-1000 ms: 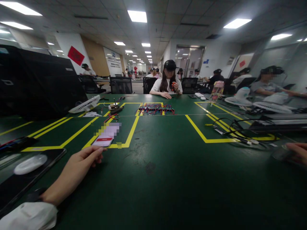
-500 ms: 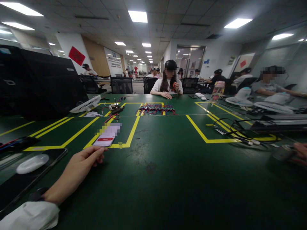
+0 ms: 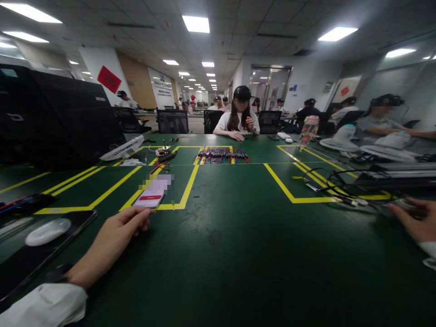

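My left hand (image 3: 126, 227) rests on the green table (image 3: 218, 272), fingers curled and thumb pressed to the index finger, with nothing visible between them. Its fingertips lie at the near edge of a phone (image 3: 150, 199) with a lit screen, partly pixelated. At the far right, my right hand (image 3: 417, 222) has its fingers around a small, dark, cylindrical metal object (image 3: 413, 208). The hand covers much of that object, which sits beside a tangle of black cables (image 3: 335, 188). I cannot make out its exact kind.
A row of red and blue wired parts (image 3: 223, 155) lies mid-table, with a small motor-like part (image 3: 163, 152) to its left. A white mouse (image 3: 48, 232) is at left. Beyond stand a bottle (image 3: 309, 131) and white fans (image 3: 340, 141). A person (image 3: 240, 116) sits opposite.
My right hand has come further into view from the right edge, carrying the cylindrical metal object slightly away from me, near the cables. My left hand has hardly moved.
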`<action>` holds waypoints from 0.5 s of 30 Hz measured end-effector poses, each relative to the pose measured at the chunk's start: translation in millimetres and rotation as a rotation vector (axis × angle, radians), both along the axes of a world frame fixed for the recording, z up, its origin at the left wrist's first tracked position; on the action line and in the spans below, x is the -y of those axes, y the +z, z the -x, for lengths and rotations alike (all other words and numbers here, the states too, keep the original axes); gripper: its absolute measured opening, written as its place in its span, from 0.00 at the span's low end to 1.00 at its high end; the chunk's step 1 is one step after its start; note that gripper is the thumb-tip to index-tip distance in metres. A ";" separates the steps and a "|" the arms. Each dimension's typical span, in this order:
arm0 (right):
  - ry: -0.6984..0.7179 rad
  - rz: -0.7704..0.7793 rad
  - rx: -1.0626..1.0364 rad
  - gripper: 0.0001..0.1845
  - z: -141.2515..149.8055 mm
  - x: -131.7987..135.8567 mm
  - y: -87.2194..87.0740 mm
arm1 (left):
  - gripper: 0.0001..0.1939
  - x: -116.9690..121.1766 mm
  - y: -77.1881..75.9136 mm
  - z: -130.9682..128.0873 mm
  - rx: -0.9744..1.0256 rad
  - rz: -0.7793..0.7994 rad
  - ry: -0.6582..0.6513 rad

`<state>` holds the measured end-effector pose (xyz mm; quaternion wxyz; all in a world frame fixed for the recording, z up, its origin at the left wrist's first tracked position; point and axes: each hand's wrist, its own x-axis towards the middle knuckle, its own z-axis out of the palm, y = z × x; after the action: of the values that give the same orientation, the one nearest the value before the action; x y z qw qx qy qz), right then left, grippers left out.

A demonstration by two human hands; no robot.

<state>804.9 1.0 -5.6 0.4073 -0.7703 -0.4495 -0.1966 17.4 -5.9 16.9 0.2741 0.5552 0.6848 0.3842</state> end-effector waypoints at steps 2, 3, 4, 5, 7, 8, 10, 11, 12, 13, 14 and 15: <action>0.003 0.082 0.040 0.44 35.5 0.3 8.3 | 0.27 -0.4 0.6 -0.5 0.001 0.005 0.002; 0.078 0.066 0.070 0.44 61.9 1.0 11.5 | 0.27 -0.6 0.6 -0.2 0.000 0.009 0.003; 0.189 0.022 0.100 0.42 92.7 1.7 13.5 | 0.28 -0.7 0.4 0.4 -0.001 0.011 0.005; 0.331 -0.042 0.130 0.40 126.6 2.3 14.1 | 0.28 -0.9 0.1 1.3 -0.004 0.013 0.007; 0.609 -0.087 0.174 0.35 197.6 2.8 11.8 | 0.28 -1.0 -0.9 3.5 -0.011 0.015 0.009; 0.695 -0.089 0.189 0.32 232.3 2.9 9.7 | 0.28 -1.1 -1.4 4.5 -0.017 0.016 0.011; 0.924 -0.074 0.179 0.25 295.4 3.7 5.7 | 0.28 -0.9 -1.9 6.2 -0.029 0.015 0.014; 1.049 -0.070 0.161 0.22 322.6 4.6 4.6 | 0.28 -0.7 -1.9 6.6 -0.035 0.015 0.015; 1.170 -0.062 0.136 0.20 346.2 5.9 4.3 | 0.27 -0.3 -1.8 6.9 -0.042 0.013 0.016; 1.270 -0.051 0.110 0.20 366.1 7.5 4.6 | 0.27 0.0 -1.6 6.9 -0.048 0.013 0.015; 1.339 -0.035 0.087 0.20 382.2 9.3 5.4 | 0.27 0.4 -1.4 6.7 -0.050 0.012 0.012; 1.381 -0.009 0.062 0.20 394.4 11.0 6.3 | 0.27 0.7 -1.2 6.5 -0.047 0.009 0.007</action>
<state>410.5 -10.0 0.7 0.4293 -0.2999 -0.8477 0.0841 10.8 -6.6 15.6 0.2590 0.5603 0.6948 0.3691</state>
